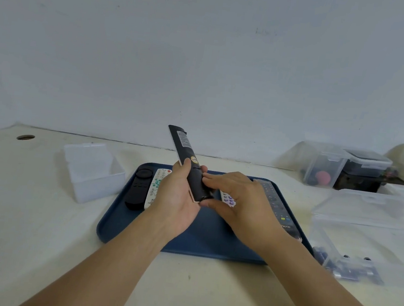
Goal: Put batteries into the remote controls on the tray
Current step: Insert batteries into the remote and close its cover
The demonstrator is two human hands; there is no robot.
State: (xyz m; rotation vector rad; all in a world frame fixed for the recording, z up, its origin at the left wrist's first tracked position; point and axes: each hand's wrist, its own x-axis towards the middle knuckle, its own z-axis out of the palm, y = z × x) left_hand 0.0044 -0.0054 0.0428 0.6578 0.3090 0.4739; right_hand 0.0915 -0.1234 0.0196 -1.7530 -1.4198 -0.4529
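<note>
My left hand [178,195] grips a long black remote control [186,151], back side up, tilted above the blue tray [117,221]. The fingers of my right hand [238,202] press on the remote's lower end, at its battery cover. On the tray lie a short black remote [139,188], a white remote with coloured buttons [158,180], another white remote [228,198] partly hidden under my right hand, and a dark remote [275,204] at the right. Batteries [348,270] lie in a clear box at the right.
An open, clear plastic box [93,173] stands left of the tray. The clear battery box [369,222] has its lid up at the right. Clear bins [345,166] with small items stand at the back right by the wall. A round hole [25,137] is in the tabletop, far left.
</note>
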